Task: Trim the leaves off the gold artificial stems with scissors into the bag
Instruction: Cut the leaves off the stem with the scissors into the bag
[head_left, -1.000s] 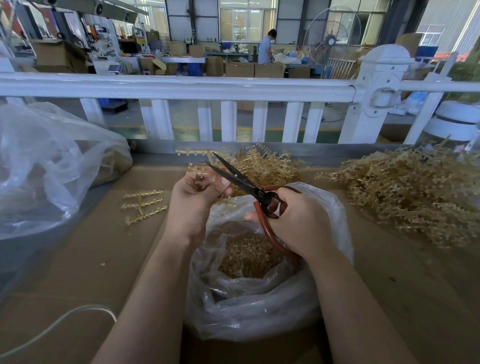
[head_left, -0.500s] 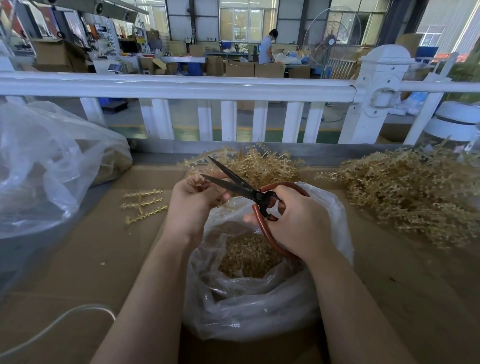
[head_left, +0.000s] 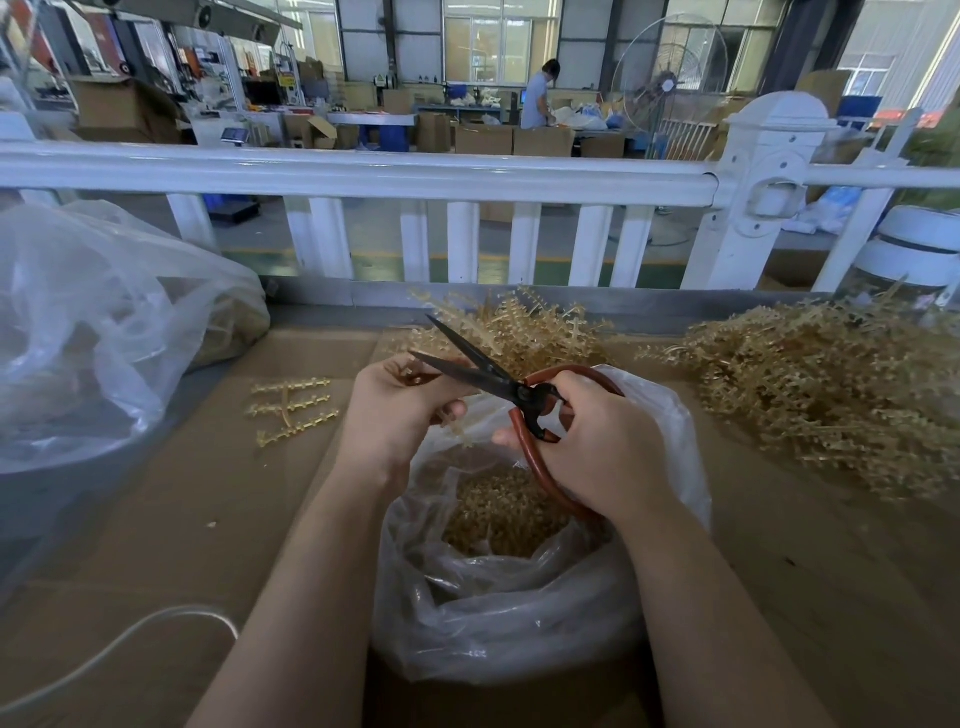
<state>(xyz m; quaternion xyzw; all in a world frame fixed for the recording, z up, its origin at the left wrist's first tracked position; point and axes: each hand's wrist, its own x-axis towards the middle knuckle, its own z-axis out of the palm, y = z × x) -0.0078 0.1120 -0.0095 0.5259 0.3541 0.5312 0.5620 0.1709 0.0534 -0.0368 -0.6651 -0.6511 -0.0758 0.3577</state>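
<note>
My left hand (head_left: 395, 410) grips a small gold stem (head_left: 457, 423) above the clear plastic bag (head_left: 498, 613), which holds a heap of cut gold leaves (head_left: 501, 512). My right hand (head_left: 597, 447) grips the red handles of the black-bladed scissors (head_left: 488, 376). The blades are parted and point up-left, their tips over my left hand's fingers. A pile of gold stems (head_left: 524, 325) lies just behind the hands, and a larger pile (head_left: 831, 384) spreads at the right.
A trimmed gold stem frame (head_left: 291, 408) lies on the cardboard-covered table (head_left: 208, 519) at the left. A big crumpled clear bag (head_left: 104, 332) sits far left. A white railing (head_left: 363, 176) runs behind the table. A white cable (head_left: 104, 654) curves at bottom left.
The scissors have swung slightly and the blades stay parted over my left hand. The stem in my left hand has shifted down toward the bag.
</note>
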